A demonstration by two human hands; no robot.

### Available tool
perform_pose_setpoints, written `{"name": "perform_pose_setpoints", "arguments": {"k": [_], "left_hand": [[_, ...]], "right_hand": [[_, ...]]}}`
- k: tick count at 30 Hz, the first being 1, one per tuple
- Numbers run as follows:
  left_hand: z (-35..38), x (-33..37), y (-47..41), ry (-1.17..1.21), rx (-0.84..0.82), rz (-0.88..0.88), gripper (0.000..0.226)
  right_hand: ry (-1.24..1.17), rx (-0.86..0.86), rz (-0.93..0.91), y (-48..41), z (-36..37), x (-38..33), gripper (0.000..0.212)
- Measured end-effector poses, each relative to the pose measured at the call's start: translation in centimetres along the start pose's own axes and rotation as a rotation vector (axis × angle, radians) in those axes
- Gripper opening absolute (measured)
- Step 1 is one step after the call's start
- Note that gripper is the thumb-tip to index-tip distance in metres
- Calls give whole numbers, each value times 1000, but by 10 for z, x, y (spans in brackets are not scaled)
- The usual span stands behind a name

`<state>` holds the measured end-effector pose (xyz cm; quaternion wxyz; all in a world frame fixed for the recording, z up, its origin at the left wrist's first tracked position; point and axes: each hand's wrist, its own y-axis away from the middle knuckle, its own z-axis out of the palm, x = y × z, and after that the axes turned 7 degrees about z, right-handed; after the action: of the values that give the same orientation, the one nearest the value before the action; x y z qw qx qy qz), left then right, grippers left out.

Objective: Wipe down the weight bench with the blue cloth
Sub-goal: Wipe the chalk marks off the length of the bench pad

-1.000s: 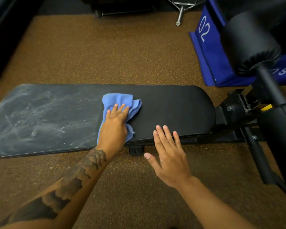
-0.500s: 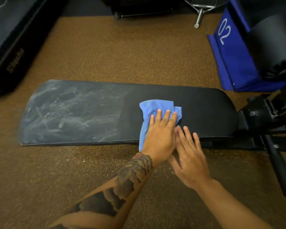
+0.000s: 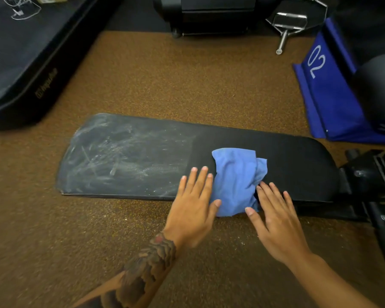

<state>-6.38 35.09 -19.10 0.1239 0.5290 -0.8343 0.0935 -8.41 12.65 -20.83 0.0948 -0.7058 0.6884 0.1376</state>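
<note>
The black weight bench pad [image 3: 298,165] lies across the middle of the view. Its left half is smeared with white dust; its right half is dark and plain. The crumpled blue cloth [image 3: 236,178] sits on the pad near its front edge. My left hand [image 3: 193,203] lies flat with straight fingers just left of the cloth, its thumb touching the cloth's lower edge. My right hand [image 3: 273,216] is flat to the right of the cloth, fingertips and thumb against its edge. Neither hand grips the cloth.
Brown speckled floor [image 3: 165,85] surrounds the bench. The black bench frame and a roller pad [image 3: 378,92] stand at the right. A blue block marked 02 [image 3: 327,90] lies at the back right, a black case [image 3: 20,54] at the back left, metal handles [image 3: 287,25] behind.
My left hand has come off the cloth and now lies beside it on the left. My right hand has come up against the cloth's right edge. The view has shifted left.
</note>
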Motion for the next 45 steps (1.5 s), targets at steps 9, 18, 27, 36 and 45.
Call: {"name": "perform_pose_setpoints", "arguments": {"k": [9, 18, 27, 36, 45], "left_hand": [[-11, -83, 5, -173, 9, -132, 69], [-7, -103, -2, -260, 7, -107, 75], [-2, -105, -2, -258, 38, -92, 74], [-2, -106, -2, -277, 19, -103, 75], [-1, -106, -2, -271, 35, -93, 75]], "right_hand": [[84, 105, -41, -43, 0, -65, 72], [314, 19, 90, -69, 22, -85, 77], [291, 35, 133, -74, 30, -96, 61], [226, 11, -161, -43, 27, -79, 54], [218, -60, 68, -110, 14, -105, 48]]}}
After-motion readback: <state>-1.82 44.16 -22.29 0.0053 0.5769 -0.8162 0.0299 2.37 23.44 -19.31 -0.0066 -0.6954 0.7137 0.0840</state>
